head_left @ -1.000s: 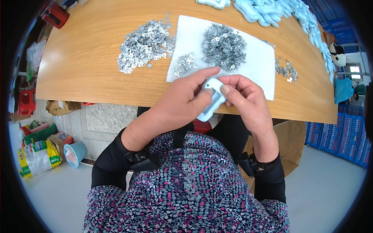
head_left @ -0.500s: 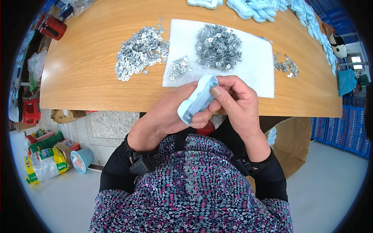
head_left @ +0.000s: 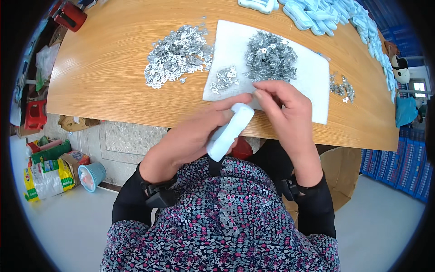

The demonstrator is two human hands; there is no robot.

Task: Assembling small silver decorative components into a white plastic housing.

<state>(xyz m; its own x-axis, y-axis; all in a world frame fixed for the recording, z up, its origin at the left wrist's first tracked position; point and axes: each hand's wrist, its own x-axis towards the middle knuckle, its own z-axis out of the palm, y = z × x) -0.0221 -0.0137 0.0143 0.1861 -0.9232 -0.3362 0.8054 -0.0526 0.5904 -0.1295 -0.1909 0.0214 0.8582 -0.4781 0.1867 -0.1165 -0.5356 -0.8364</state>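
My left hand [head_left: 192,131] is closed around a light blue plastic shell [head_left: 232,131], held tilted above the table's front edge. The shell's smooth outer side faces up, and its hollow side is mostly turned from view. My right hand [head_left: 287,109] is apart from the shell, its thumb and forefinger pinched together over the near part of a white foam sheet [head_left: 312,106]. What those fingertips hold, if anything, is too small to make out. Just beyond them on the sheet lie a dense heap of small metal clips [head_left: 272,56] and a smaller cluster of metal pieces [head_left: 224,79].
A large pile of flat metal pieces [head_left: 176,56] spreads left of the sheet, a small one [head_left: 343,87] to its right. Many light blue shells [head_left: 317,13] are heaped at the table's far right. Below the front edge stands an open cardboard box [head_left: 340,177].
My right hand has left the shell and moved up over the foam sheet. In my left hand the shell has turned, hiding its hollow side. The whole view has shifted slightly.
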